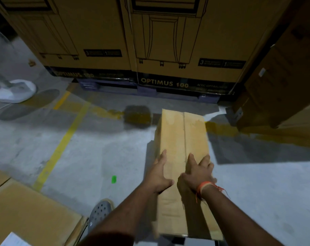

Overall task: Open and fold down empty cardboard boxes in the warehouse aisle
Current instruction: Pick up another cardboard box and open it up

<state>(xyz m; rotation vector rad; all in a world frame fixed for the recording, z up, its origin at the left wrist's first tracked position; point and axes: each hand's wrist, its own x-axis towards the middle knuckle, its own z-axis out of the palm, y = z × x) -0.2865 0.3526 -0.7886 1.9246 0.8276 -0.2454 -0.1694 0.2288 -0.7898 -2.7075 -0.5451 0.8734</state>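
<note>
Our left hand (159, 176) lies flat with straight fingers along the left edge of the long cardboard box (183, 139), while our right hand (196, 173), orange thread bracelet (204, 186) on its wrist, presses spread fingers on the top near the centre seam. Box stands on the concrete floor (97, 153) in front of us, ahead of it the big "OPTIMUS 100" cartons (177, 41); flat cardboard (26, 210) lower left, grey shoe (100, 212) beside it.
</note>
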